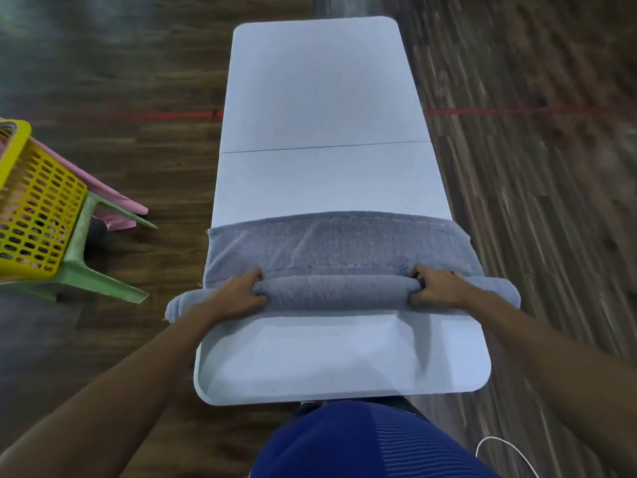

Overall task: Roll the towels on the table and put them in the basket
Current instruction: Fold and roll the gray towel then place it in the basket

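A grey towel [337, 243] lies across the near half of the white folding table [324, 98], its ends hanging over both long sides. Its near part is rolled into a thick tube [334, 293]. My left hand [238, 293] grips the roll near its left end, fingers curled over the top. My right hand [436, 288] grips the roll near its right end the same way. The flat rest of the towel stretches away from the roll. A yellow perforated basket [31, 201] stands at the far left, partly cut off by the frame edge.
The basket sits on a green plastic stool [96, 270], with pink cloth [117, 201] under and behind it. Wooden floor surrounds the table, crossed by a red line [517, 110]. A white cable [506, 450] lies on the floor at the lower right.
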